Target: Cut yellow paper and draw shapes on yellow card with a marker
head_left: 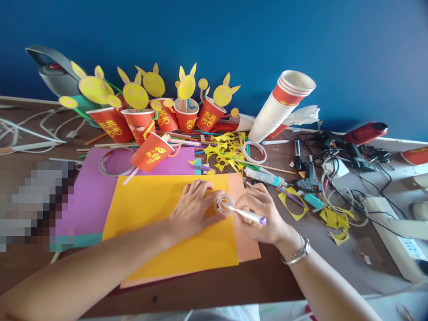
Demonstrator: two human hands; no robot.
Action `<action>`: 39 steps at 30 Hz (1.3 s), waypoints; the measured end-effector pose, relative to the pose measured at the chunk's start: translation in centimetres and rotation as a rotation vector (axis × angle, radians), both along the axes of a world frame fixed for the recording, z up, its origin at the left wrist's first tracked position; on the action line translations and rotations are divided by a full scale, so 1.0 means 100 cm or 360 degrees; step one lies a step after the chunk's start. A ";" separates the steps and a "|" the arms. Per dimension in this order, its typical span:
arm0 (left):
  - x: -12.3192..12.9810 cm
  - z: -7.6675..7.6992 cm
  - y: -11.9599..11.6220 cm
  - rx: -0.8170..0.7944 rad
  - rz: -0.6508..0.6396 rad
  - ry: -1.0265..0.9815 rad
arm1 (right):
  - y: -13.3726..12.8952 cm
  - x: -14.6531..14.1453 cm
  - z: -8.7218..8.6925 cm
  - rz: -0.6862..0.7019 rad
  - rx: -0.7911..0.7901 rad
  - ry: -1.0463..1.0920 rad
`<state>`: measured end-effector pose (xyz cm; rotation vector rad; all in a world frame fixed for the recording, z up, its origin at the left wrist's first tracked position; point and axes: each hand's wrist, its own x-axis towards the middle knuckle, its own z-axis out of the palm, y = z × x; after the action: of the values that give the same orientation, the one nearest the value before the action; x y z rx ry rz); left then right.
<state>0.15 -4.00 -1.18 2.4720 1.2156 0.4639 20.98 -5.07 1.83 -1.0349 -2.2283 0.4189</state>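
A yellow-orange sheet of paper [160, 232] lies in front of me over a peach sheet [248, 240]. My left hand [192, 205] rests on the orange sheet, its thumb and forefinger holding a small clear ring [223, 203], perhaps a tape roll, flat near the right edge. In my right hand [261, 211] is a white marker with a purple end [248, 216]. The marker's tip points at the ring; whether it touches the paper I cannot tell. A bracelet [297, 252] circles my right wrist.
Several red paper cups [209, 113] with yellow rabbit faces stand along the wall; one red cup [152, 151] leans forward. A tall cup stack [276, 107], yellow scraps [227, 149], a tape roll [254, 152], a glue gun [309, 178] and cables surround the work. Purple paper [83, 200] lies left.
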 end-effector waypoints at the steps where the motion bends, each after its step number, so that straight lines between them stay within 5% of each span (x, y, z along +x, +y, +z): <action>1: 0.000 0.000 0.000 0.0006 -0.0001 0.0002 | -0.001 0.000 0.002 0.0014 0.0021 -0.0056; 23: -0.001 -0.001 0.000 0.0044 -0.0026 0.0029 | -0.002 -0.009 -0.001 0.0049 0.0425 -0.0290; 39: -0.001 -0.003 0.001 0.0054 -0.0022 0.0010 | -0.003 -0.008 -0.004 0.0067 0.0436 -0.0422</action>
<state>0.08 -3.93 -1.47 2.5105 1.2020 0.4777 20.17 -5.36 1.43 -0.9416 -2.4587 -0.0118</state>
